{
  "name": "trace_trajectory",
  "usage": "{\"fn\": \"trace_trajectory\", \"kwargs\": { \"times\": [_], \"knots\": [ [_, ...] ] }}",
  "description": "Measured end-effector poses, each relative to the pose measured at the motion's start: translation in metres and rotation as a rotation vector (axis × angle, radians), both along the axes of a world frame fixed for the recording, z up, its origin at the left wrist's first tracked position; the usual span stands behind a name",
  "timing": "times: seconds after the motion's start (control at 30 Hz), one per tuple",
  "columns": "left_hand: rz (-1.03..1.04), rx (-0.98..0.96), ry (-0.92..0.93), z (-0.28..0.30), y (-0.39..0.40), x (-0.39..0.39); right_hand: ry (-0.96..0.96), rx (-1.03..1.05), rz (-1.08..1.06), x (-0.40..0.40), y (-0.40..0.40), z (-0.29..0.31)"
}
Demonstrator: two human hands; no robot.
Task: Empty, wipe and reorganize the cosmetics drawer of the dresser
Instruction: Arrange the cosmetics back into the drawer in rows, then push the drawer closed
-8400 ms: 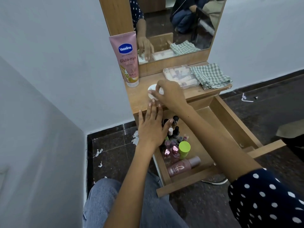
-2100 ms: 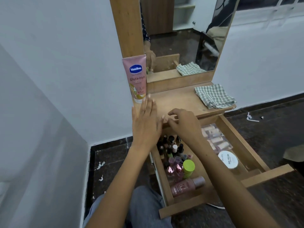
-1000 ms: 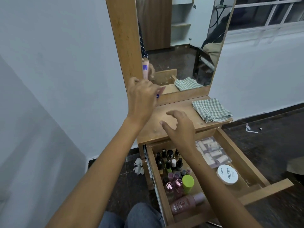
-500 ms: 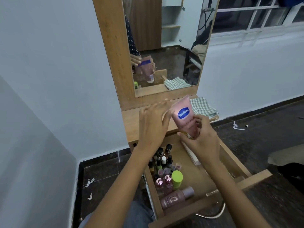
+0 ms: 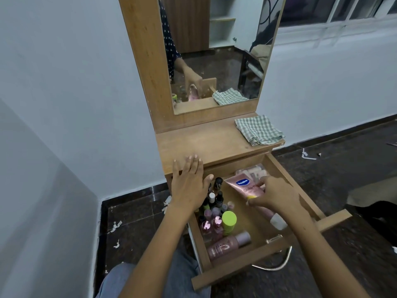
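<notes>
the right hand (image 5: 277, 196), fingers curled around the pink vaseline tube (image 5: 247, 188) lifted moments ago off the dresser top (image 5: 214, 145), lays it into the open drawer (image 5: 247, 224) while the left hand (image 5: 189, 183) rests flat and empty at the edge, leaving reorganizing nearly done.

**Both arms reach forward**

The left hand (image 5: 189, 186) lies flat, palm down, fingers straight and close together, thumb spread to the right. The right hand (image 5: 277, 195) is lower, fingers curled round a pink tube (image 5: 247, 188), forearm running back toward the bottom right corner.
</notes>
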State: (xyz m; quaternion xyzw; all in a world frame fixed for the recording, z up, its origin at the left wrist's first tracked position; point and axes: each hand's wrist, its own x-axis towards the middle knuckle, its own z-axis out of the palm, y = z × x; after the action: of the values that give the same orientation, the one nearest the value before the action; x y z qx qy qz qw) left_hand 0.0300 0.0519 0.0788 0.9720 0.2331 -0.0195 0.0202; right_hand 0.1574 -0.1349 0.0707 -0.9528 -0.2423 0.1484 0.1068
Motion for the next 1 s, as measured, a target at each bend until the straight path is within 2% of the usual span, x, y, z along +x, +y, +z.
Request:
{"fn": "trace_trajectory", "kwargs": {
  "times": [0.13, 0.37, 0.8, 1.0],
  "knots": [
    [0.003, -0.014, 0.008, -0.002, 0.000, 0.000, -0.097, -0.087, -0.042, -0.006, 0.016, -0.014],
    [0.000, -0.029, -0.012, -0.008, 0.000, -0.001, -0.157, -0.100, -0.035, -0.016, 0.040, -0.038],
    [0.012, -0.010, -0.063, -0.017, -0.004, -0.002, -0.127, 0.085, -0.051, -0.011, 0.036, -0.054],
    [0.027, -0.020, -0.041, -0.016, -0.005, -0.001, -0.196, 0.249, -0.122, -0.010, 0.038, -0.051]
  ]
}}
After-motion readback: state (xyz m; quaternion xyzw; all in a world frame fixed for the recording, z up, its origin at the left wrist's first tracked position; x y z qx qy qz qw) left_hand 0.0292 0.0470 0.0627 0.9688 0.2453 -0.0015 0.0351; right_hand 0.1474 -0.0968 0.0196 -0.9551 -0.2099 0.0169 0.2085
